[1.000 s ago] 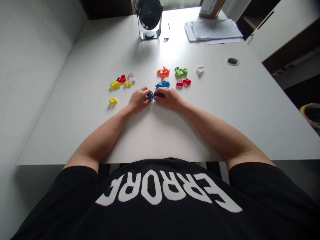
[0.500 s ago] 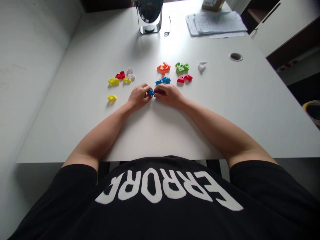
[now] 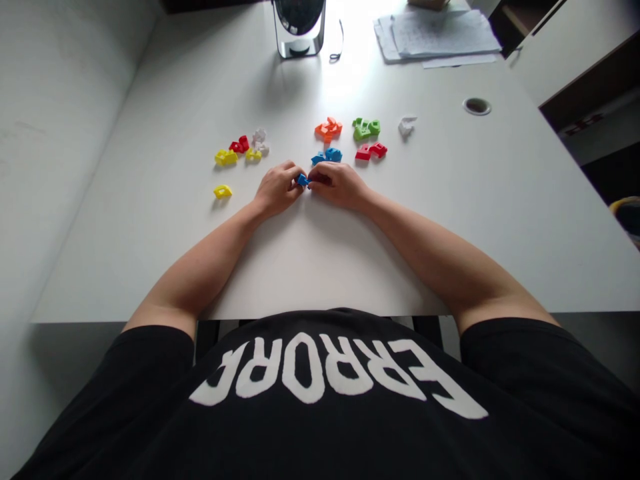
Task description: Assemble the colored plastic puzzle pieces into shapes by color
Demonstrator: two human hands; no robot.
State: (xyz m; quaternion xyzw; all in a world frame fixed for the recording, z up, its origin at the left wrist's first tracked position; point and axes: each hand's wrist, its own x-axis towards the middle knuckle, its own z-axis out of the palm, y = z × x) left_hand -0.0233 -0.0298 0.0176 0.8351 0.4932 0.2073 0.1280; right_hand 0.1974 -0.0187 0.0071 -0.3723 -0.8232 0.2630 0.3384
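Note:
Between my two hands is a small blue plastic piece (image 3: 303,180), partly hidden by fingertips. My left hand (image 3: 280,189) pinches it from the left side. From the right, the fingers of my right hand (image 3: 340,185) close on its other end. Just beyond the fingers lie more blue pieces (image 3: 333,155). Behind those sits a cluster of orange pieces (image 3: 329,129). To the right are red pieces (image 3: 371,151) and green pieces (image 3: 367,128).
Left of my hands are yellow pieces (image 3: 226,157), a lone yellow piece (image 3: 223,192), red pieces (image 3: 239,144) and white pieces (image 3: 260,141). A white piece (image 3: 407,125) lies far right. Behind stand a round dark device (image 3: 299,17) and papers (image 3: 440,35) on the white table (image 3: 310,267).
Both hands keep their grip on the blue piece, with barely any finger movement. The whole view has shifted slightly, so the tabletop things appear a little higher.

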